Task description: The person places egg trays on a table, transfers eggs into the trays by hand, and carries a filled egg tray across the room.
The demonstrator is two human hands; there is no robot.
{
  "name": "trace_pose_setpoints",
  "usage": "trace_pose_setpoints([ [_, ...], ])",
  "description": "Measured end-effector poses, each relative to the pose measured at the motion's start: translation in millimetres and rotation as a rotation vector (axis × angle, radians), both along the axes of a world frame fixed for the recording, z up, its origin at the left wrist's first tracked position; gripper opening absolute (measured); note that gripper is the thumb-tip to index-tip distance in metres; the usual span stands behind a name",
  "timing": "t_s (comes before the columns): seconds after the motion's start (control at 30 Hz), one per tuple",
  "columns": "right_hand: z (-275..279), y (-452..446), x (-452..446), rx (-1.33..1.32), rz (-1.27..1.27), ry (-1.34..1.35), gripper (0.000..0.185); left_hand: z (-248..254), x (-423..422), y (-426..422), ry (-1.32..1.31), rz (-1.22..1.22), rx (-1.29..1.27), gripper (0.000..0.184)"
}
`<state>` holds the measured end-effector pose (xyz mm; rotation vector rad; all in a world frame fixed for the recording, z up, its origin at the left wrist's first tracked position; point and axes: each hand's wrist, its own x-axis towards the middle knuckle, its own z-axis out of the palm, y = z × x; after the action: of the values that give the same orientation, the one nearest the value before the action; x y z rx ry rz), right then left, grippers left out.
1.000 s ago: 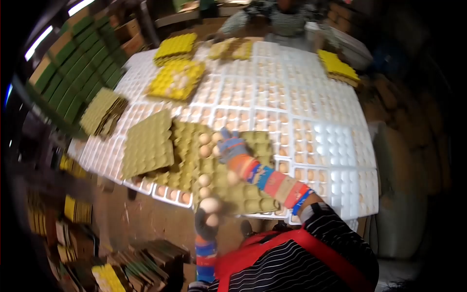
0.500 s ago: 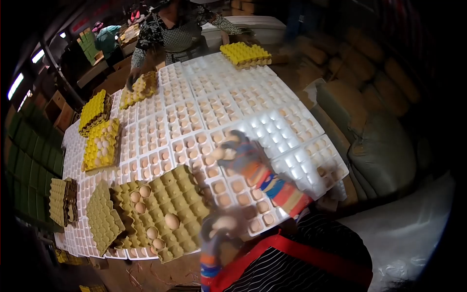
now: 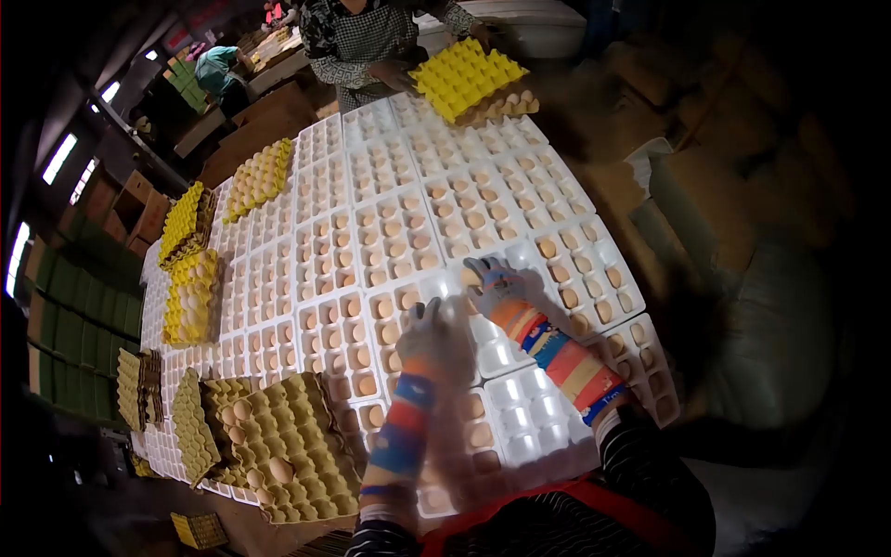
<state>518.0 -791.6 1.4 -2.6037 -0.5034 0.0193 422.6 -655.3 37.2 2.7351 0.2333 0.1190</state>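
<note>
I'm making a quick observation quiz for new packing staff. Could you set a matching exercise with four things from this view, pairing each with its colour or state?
Things:
1. Brown tray nearest the wearer
2. Far-right yellow tray
3. Arm covers
4. Apron strap

Colours and states:
A. Plain red
B. Between the hands of a co-worker
C. Multicoloured stripes
D. A few eggs, many empty cells

Pairs: 1-D, 2-B, 3-C, 4-A

Several eggs point(image 3: 281, 470) lie on the flat point(image 3: 320, 432) left of the hands point(image 3: 501, 286).
</note>
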Motion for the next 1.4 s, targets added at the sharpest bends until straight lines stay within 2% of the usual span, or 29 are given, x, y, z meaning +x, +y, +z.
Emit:
trace_pose_setpoints([
  [0.07, -40.8, 11.5, 25.9, -0.012, 0.026, -0.167, 0.037, -27.7, 27.9, 6.3, 0.214, -0.064, 0.19, 0.044],
  [0.17, -23.2, 0.7, 41.2, 0.075, -0.027, 0.061, 0.029, -62.7, 63.8, 46.2, 0.016, 0.141, -0.341, 0.041],
  [0.2, -32.1, -3.2, 42.7, 0.354, -0.146, 0.094, 0.022, -72.7, 77.6, 50.3, -0.262, 0.2, -0.546, 0.044],
  [0.23, -29.0, -6.5, 43.8, 0.645, -0.136, 0.06, 0.021, -49.9, 83.8, 33.1, -0.423, 0.174, -0.67, 0.044],
  [0.3, -114.1, -10.7, 83.0, 0.422, -0.317, -0.024, 0.028, -67.9, 103.9, 24.8, -0.407, 0.06, 0.033, 0.047],
  [0.33, -112.4, -20.1, 85.9, 1.086, -0.26, 0.246, 0.029, -89.5, 108.0, 20.4, -0.317, 0.11, 0.21, 0.049],
  [0.37, -118.3, -16.1, 91.4, 1.171, -0.173, 0.321, 0.034, -107.6, 109.0, 18.6, -0.213, 0.188, 0.395, 0.052],
  [0.43, -131.2, -20.2, 106.7, 1.036, 0.066, 0.341, 0.042, -110.3, 102.6, 15.1, -0.316, 0.238, 0.119, 0.06],
  [0.5, -126.6, -21.4, 114.4, 0.92, 0.239, 0.224, 0.051, -73.3, 64.6, 8.7, -0.465, 0.147, -0.019, 0.051],
  [0.53, -116.0, -14.5, 107.5, 0.85, 0.235, 0.025, 0.039, -43.5, 36.1, 8.4, -0.512, 0.047, -0.073, 0.048],
  [0.6, -96.2, 0.8, 96.1, 0.677, 0.144, -0.386, 0.025, 7.5, -32.2, 34.0, -0.549, -0.014, -0.015, 0.047],
  [0.63, -84.9, 11.4, 85.2, 0.759, 0.125, -0.362, 0.022, 30.8, -73.9, 59.3, -0.552, -0.018, 0.032, 0.047],
  [0.67, -66.3, 25.6, 69.1, 0.839, 0.151, -0.247, 0.022, 29.4, -115.4, 95.4, -0.485, 0.182, 0.338, 0.049],
  [0.7, -48.2, 44.1, 48.2, 0.912, 0.173, -0.131, 0.022, 55.8, -155.9, 113.9, -0.582, 0.427, 0.377, 0.05],
  [0.73, -39.6, 68.3, 28.2, 0.982, 0.285, -0.039, 0.022, 64.3, -195.9, 138.6, -0.535, 0.723, 0.41, 0.053],
  [0.77, -34.3, 97.8, 3.2, 0.97, 0.392, 0.014, 0.021, 41.4, -245.0, 184.3, -0.489, 0.936, 0.54, 0.048],
  [0.83, -1.7, 154.9, -55.3, 0.825, 0.607, 0.185, 0.019, 17.4, -299.8, 235.2, -0.313, 1.14, 0.401, 0.05],
  [0.87, 16.9, 185.3, -85.8, 0.751, 0.653, 0.46, 0.019, 20.7, -303.9, 239.7, -0.122, 1.111, 0.261, 0.05],
  [0.9, 37.2, 214.2, -113.6, 0.717, 0.842, 0.33, 0.02, 27.5, -303.5, 248.4, 0.057, 1.061, 0.125, 0.049],
  [0.93, 34.8, 251.1, -138.0, 0.592, 0.866, 0.079, 0.025, 29.2, -298.9, 254.6, 0.205, 0.986, 0.324, 0.043],
  [0.97, 50.6, 278.8, -164.1, 0.514, 0.823, -0.029, 0.029, 27.9, -295.8, 267.3, 0.275, 0.965, 0.329, 0.037],
  [1.07, 47.8, 361.3, -200.9, 0.353, 0.749, -0.28, 0.031, 29.6, -310.4, 286.0, 0.109, 0.843, 0.201, 0.032],
  [1.13, 35.2, 396.2, -201.8, 0.156, 0.814, -0.305, 0.031, 3.6, -339.8, 308.4, -0.29, 0.875, -0.347, 0.033],
  [1.2, 38.3, 399.2, -187.6, 0.441, 0.82, 0.093, 0.031, 20.6, -366.5, 318.8, -0.664, 0.867, -0.967, 0.035],
  [1.23, 38.9, 396.1, -176.2, 0.581, 0.809, 0.289, 0.031, -20.8, -386.7, 346.0, -0.887, 0.803, -1.117, 0.036],
  [1.27, 25.7, 399.9, -164.4, 0.921, 0.778, 0.668, 0.03, 3.3, -392.7, 338.3, -0.962, 0.73, -1.452, 0.036],
  [1.3, 52.6, 388.2, -154.3, 0.86, 0.522, 1.07, 0.029, 27.6, -398.2, 330.6, -1.028, 0.638, -1.788, 0.038],
  [1.37, 64.2, 390.5, -158.9, 1.215, 0.434, 1.2, 0.023, -2.4, -409.7, 351.6, -1.007, 0.099, -2.006, 0.036],
  [1.4, 58.7, 405.2, -156.8, 0.998, 0.426, 1.046, 0.026, -2.8, -418.2, 351.4, -0.581, 0.411, -1.547, 0.032],
])
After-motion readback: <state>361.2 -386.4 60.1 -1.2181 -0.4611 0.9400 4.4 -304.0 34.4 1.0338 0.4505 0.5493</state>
